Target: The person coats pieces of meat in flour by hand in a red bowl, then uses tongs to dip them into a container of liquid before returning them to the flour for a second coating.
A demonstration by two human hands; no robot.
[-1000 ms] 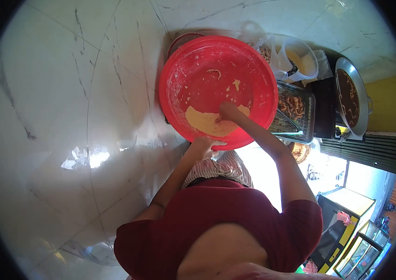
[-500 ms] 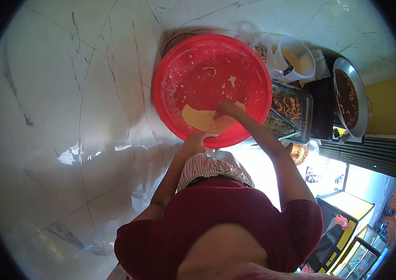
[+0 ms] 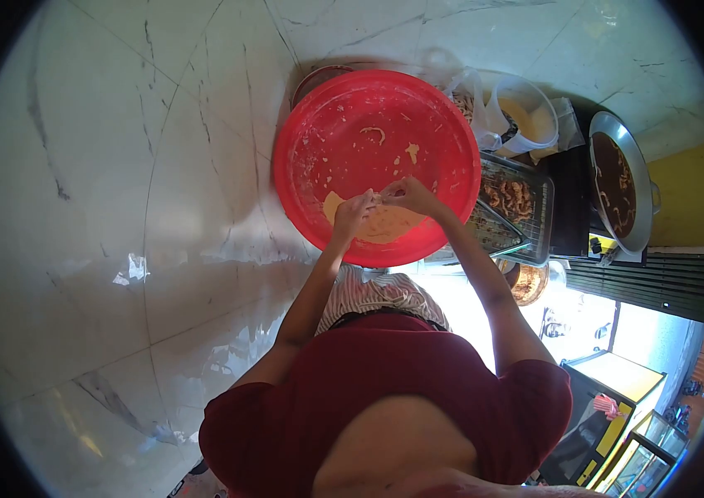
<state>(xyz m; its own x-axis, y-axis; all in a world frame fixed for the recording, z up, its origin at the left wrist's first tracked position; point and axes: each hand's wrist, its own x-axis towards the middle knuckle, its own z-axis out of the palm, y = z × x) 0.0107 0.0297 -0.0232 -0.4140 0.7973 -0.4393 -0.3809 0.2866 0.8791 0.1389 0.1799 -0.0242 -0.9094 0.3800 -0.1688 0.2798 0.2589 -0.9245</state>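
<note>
A wide red plastic basin (image 3: pixel 295 166) stands in front of me, with a heap of pale yellow flour (image 3: pixel 387 226) along its near side. Bits of flour and a few stuck crumbs dot the rest of its inside. Over the flour, my left hand (image 3: pixel 354 216) and my right hand (image 3: pixel 410 196) meet at the fingertips. Both hands are closed in a pinch. Between them there may be a small pale piece, too small and too covered by fingers to name.
Right of the basin lies a metal tray (image 3: pixel 541 217) with fried brown pieces (image 3: pixel 511 199) and tongs (image 3: pixel 511 249). Behind it are a white tub (image 3: pixel 545 108) of yellowish liquid and a plastic bag (image 3: pixel 466 91). A wok (image 3: pixel 618 178) of dark oil with frying strips is farther right.
My left hand has moved from the basin's near rim up over the flour to meet my right hand. The right hand has lifted slightly out of the flour.
</note>
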